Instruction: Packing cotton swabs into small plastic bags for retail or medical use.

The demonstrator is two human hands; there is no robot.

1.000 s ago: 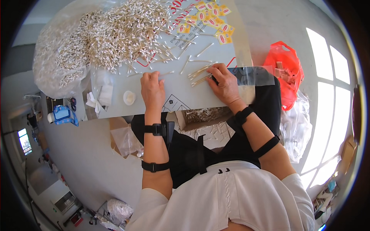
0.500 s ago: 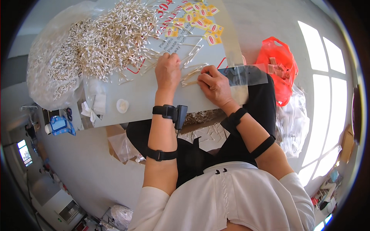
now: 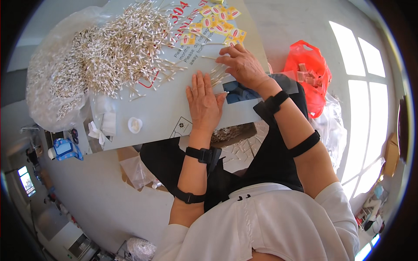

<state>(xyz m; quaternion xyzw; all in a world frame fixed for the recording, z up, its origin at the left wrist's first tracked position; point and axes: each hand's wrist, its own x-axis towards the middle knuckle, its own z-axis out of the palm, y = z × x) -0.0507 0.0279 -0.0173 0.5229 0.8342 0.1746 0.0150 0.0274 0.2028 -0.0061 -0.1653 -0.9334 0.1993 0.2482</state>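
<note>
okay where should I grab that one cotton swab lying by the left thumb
Probably pinch the cotton swab at mid-stick, coming from above: it lies flat on the table, so only its top is free. Its left end sits at the left hand.

A small packing workroom: a huge pile of cotton swabs (image 3: 117,48) covers the surface (image 3: 161,113), with small yellow packets (image 3: 217,24) and plastic bags (image 3: 43,87) around.
</note>
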